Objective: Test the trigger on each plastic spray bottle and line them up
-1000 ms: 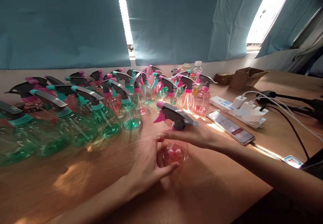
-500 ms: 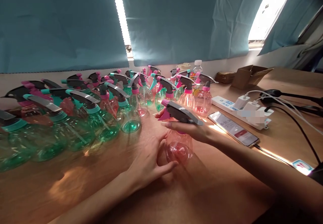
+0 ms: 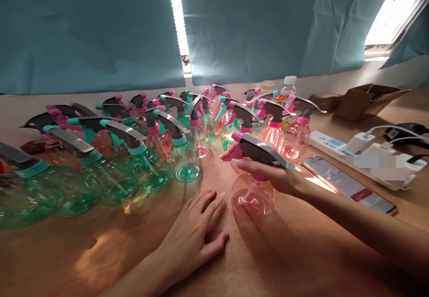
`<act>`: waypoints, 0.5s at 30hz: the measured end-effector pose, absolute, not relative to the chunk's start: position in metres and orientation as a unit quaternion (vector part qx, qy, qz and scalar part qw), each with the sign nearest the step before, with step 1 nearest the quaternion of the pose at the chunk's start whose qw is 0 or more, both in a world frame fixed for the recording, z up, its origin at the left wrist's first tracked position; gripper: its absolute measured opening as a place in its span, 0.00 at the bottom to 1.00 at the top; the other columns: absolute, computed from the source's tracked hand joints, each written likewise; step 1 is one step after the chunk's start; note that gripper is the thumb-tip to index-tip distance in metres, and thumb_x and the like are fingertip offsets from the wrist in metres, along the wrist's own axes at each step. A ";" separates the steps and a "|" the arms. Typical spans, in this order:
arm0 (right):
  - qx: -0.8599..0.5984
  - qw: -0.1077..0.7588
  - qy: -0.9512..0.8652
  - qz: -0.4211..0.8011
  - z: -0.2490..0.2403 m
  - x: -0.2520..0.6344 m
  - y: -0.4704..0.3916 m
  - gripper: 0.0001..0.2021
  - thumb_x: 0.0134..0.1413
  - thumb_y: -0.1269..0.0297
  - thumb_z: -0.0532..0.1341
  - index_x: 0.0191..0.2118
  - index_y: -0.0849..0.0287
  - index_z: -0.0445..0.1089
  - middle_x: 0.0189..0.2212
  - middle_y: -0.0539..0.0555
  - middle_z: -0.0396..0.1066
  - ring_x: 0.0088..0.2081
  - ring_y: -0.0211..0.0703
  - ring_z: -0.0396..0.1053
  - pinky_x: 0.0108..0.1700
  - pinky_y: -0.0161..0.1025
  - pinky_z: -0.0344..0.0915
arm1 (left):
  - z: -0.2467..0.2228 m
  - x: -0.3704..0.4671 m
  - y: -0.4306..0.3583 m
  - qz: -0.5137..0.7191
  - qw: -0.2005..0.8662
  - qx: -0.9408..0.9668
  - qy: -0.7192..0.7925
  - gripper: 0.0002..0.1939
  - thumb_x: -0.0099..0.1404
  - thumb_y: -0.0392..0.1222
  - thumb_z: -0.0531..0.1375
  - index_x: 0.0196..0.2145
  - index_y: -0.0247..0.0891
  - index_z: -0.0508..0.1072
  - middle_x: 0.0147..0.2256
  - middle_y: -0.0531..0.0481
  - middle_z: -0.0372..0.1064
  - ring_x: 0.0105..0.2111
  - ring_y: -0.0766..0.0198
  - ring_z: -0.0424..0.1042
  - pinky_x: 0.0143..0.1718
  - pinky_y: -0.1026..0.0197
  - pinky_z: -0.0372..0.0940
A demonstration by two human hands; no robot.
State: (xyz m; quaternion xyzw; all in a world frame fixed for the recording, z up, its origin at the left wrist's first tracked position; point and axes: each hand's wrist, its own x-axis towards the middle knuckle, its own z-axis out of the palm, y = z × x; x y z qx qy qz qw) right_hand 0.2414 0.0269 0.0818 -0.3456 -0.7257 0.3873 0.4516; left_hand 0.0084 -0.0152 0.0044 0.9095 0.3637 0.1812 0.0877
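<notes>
From my station I observe the right hand [image 3: 268,172] grasping the glossy black-and-pink sprayer head [image 3: 259,149] of a ribbed, translucent pink bottle [image 3: 252,201], upright on the smooth brown table [image 3: 288,261]. Left hand [image 3: 191,234]: released, fingers spread, beside it.

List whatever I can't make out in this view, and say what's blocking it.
- Head view: much of the right hand's grip on the pink spray bottle's neck, hidden by the hand itself.
- Head view: the phone's readout, blurred.
- Head view: part of the power strip, masked by a pixelated patch.
- Head view: the far-left spray head, cut off by the left edge.
- Head view: lower parts of the rear bottles, behind nearer ones.
</notes>
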 end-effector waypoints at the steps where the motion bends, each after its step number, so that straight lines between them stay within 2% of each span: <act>1: -0.343 0.452 -0.725 0.389 0.081 0.242 0.027 0.20 0.54 0.55 0.63 0.52 0.51 0.68 0.38 0.51 0.72 0.42 0.45 0.68 0.40 0.40 0.63 | 0.004 0.009 -0.015 0.180 0.089 0.909 0.364 0.29 0.67 0.48 0.57 0.63 0.42 0.57 0.60 0.40 0.58 0.60 0.44 0.57 0.58 0.41 0.56; 5: -0.335 0.448 -0.727 0.397 0.078 0.244 0.027 0.24 0.55 0.53 0.62 0.57 0.50 0.65 0.39 0.51 0.71 0.44 0.45 0.68 0.46 0.42 0.63 | 0.002 0.009 -0.015 0.178 0.085 0.911 0.363 0.28 0.68 0.47 0.56 0.63 0.41 0.57 0.61 0.40 0.57 0.60 0.45 0.56 0.59 0.41 0.54; 8: -0.346 0.447 -0.726 0.392 0.077 0.245 0.025 0.21 0.56 0.53 0.62 0.55 0.50 0.67 0.40 0.51 0.71 0.46 0.45 0.67 0.49 0.42 0.62 | 0.000 0.008 -0.015 0.176 0.081 0.913 0.360 0.28 0.68 0.47 0.56 0.63 0.41 0.57 0.61 0.40 0.57 0.61 0.45 0.56 0.59 0.40 0.53; 13: -0.396 0.440 -0.722 0.358 0.078 0.243 0.021 0.15 0.56 0.50 0.60 0.45 0.50 0.72 0.32 0.49 0.68 0.38 0.43 0.66 0.42 0.41 0.64 | 0.001 0.008 -0.015 0.174 0.083 0.914 0.357 0.28 0.68 0.48 0.56 0.63 0.41 0.58 0.61 0.40 0.58 0.60 0.45 0.57 0.59 0.40 0.54; 15: -0.389 0.433 -0.726 0.365 0.081 0.243 0.019 0.14 0.58 0.51 0.59 0.44 0.51 0.72 0.31 0.51 0.67 0.40 0.45 0.66 0.42 0.42 0.63 | 0.003 0.008 -0.015 0.172 0.079 0.915 0.358 0.28 0.68 0.48 0.56 0.63 0.40 0.58 0.61 0.39 0.58 0.60 0.45 0.57 0.59 0.40 0.54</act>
